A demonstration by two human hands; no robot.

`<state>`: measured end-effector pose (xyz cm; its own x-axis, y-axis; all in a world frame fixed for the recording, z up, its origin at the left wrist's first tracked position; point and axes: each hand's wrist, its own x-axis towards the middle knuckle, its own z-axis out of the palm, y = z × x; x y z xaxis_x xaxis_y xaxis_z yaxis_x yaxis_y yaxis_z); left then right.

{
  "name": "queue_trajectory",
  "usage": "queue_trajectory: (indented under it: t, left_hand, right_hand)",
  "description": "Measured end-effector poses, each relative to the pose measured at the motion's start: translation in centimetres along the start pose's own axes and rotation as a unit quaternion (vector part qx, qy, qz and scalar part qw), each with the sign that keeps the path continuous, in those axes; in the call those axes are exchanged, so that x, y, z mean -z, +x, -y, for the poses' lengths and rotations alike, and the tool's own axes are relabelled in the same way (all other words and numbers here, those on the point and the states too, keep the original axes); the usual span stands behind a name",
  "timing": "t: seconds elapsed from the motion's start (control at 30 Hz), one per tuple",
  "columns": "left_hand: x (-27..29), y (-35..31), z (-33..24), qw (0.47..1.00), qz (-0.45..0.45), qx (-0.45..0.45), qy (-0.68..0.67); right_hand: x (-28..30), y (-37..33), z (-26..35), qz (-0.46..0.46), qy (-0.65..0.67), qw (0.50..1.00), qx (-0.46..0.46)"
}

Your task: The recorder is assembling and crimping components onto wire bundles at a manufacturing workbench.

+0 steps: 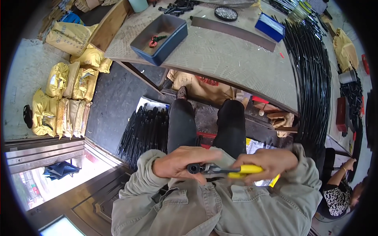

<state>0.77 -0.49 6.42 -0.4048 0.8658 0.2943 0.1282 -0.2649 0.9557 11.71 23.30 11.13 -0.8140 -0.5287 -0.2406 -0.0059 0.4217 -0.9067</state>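
Left fingers [199, 154] curled round black round-ended part [193, 168]; right fingers [247, 159] gripping yellow-handled tool [249, 169].

Shows smooth-looking yellow plastic and shiny metal on the pliers [236, 170] at 5 o'clock. Creases as matt cloth over the jacket [169, 218] at 6 o'clock. Shines glossy black along the rods [311, 74] at 2 o'clock. Looks matt and rough across the worktop [236, 59] at 1 o'clock. Turns to smooth plastic on the bin [172, 46] at 11 o'clock. Crinkles glossily on the yellow sacks [58, 78] at 10 o'clock.
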Motion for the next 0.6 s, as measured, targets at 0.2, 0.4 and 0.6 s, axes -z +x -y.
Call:
queue_trajectory:
  t: [0.2,0.4,0.6]
  left_hand:
    - [0.4,0.0,1.1,0.996,0.026,-0.042,0.068]
    - [-1.1,-0.3,1.5,0.98,-0.108,-0.04,0.163]
    - [-1.4,-0.6,1.7,0.978,-0.184,-0.02,0.096]
  right_hand:
    - [1.2,-0.3,0.5,-0.098,-0.171,0.978,0.072]
    - [-0.3,1.5,-0.4,-0.196,-0.416,0.885,0.075]
    - [-0.9,2.4,-1.2,-0.229,-0.409,0.881,0.068]
